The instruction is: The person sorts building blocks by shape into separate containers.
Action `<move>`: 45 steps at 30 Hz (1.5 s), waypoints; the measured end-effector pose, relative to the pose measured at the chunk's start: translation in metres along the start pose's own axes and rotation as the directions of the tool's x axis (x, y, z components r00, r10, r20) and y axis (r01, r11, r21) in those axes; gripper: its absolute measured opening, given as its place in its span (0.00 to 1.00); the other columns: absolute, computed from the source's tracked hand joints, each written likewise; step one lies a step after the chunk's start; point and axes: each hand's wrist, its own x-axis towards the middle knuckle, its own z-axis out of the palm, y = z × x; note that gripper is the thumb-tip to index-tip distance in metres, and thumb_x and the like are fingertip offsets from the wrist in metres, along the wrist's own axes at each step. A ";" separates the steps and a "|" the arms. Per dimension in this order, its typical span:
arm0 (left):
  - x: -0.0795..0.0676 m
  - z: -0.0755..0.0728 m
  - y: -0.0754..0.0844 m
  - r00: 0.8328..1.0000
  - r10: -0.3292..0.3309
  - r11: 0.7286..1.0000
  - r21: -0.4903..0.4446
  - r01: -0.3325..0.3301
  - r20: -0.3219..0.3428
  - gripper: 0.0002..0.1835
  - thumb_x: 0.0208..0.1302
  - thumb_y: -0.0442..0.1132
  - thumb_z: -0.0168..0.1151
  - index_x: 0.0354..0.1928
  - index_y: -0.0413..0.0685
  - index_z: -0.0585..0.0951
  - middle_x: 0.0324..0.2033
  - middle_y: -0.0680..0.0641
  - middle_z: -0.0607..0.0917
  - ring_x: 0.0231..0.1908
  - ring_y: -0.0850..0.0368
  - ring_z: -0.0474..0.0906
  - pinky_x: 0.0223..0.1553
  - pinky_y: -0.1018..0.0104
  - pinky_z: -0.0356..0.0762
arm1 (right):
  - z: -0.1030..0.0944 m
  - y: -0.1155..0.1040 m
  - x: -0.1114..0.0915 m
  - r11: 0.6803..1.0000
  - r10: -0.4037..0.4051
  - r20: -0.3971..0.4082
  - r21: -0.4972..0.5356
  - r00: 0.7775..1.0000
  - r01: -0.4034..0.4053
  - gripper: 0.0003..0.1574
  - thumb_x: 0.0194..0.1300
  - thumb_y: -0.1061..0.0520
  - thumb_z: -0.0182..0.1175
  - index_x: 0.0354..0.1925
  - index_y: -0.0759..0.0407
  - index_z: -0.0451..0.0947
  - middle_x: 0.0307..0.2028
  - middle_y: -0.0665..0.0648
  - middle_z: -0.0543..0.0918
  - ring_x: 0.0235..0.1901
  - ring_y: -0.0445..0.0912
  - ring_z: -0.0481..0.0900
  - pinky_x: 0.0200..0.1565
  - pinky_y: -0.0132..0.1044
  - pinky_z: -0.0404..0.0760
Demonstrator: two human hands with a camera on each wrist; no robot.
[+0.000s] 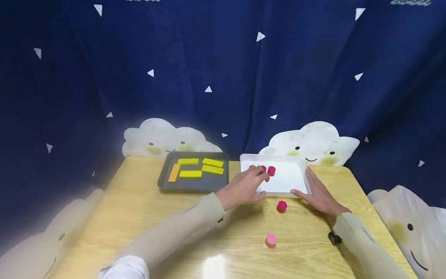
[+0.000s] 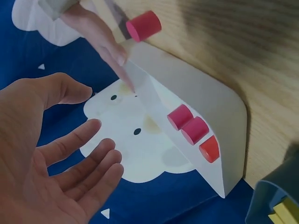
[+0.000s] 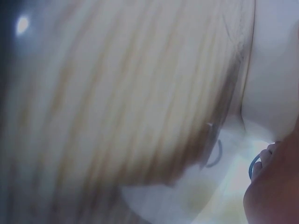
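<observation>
My left hand (image 1: pixel 246 186) hovers over the left part of the white tray (image 1: pixel 289 182), fingers loosely bent and apart. Nothing sits between the thumb and fingers in the left wrist view. Three short cylinders stand in a row in that tray: a magenta cylinder (image 1: pixel 271 171), another magenta cylinder (image 2: pixel 195 130) and a red-orange cylinder (image 2: pixel 210 149). My right hand (image 1: pixel 321 193) rests against the tray's right end, fingers straight along its side, thumb at the front rim. In front of the tray, a magenta cylinder (image 1: pixel 282 206) and a pink cylinder (image 1: pixel 270 240) stand on the table.
Left of the white tray lies a dark grey tray (image 1: pixel 193 187) holding several flat yellow blocks (image 1: pixel 190 174) and an orange block (image 1: pixel 174 173). Both trays are near the back edge of the wooden table (image 1: pixel 146 228). A dark blue curtain (image 1: pixel 188 58) with white clouds hangs behind.
</observation>
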 end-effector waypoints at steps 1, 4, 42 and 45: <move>-0.004 -0.001 0.000 1.000 0.001 1.000 -0.005 -0.001 -0.005 0.18 0.69 0.49 0.69 0.58 0.53 0.84 0.55 0.50 0.82 0.49 0.57 0.80 0.45 0.71 0.85 | 0.000 0.000 0.000 1.000 0.000 0.001 0.002 1.000 0.000 0.82 0.67 0.20 0.62 0.86 0.60 0.24 0.86 0.69 0.31 0.83 0.72 0.37 0.76 0.78 0.43; -0.014 -0.004 0.000 1.000 -0.001 1.000 -0.020 0.001 -0.007 0.18 0.69 0.48 0.69 0.58 0.53 0.83 0.56 0.49 0.82 0.48 0.58 0.80 0.44 0.70 0.85 | 0.000 0.000 0.000 1.000 -0.002 0.000 -0.001 1.000 0.002 0.82 0.67 0.20 0.62 0.85 0.59 0.23 0.86 0.69 0.31 0.83 0.72 0.36 0.76 0.78 0.43; -0.070 0.038 0.057 0.951 0.244 0.952 -0.234 -0.198 0.189 0.20 0.66 0.46 0.74 0.58 0.60 0.84 0.52 0.58 0.79 0.43 0.70 0.72 0.39 0.84 0.70 | -0.002 -0.004 -0.001 0.999 0.006 0.002 0.031 1.000 -0.006 0.82 0.67 0.21 0.63 0.86 0.58 0.23 0.86 0.67 0.29 0.83 0.72 0.36 0.76 0.79 0.43; -0.068 0.039 0.060 0.945 0.264 0.951 -0.215 -0.222 0.192 0.18 0.66 0.45 0.73 0.58 0.60 0.84 0.51 0.59 0.79 0.43 0.70 0.72 0.38 0.84 0.71 | -0.001 -0.002 0.000 0.999 0.012 0.005 0.031 1.000 -0.012 0.82 0.67 0.21 0.63 0.86 0.58 0.23 0.86 0.66 0.28 0.83 0.72 0.35 0.75 0.79 0.43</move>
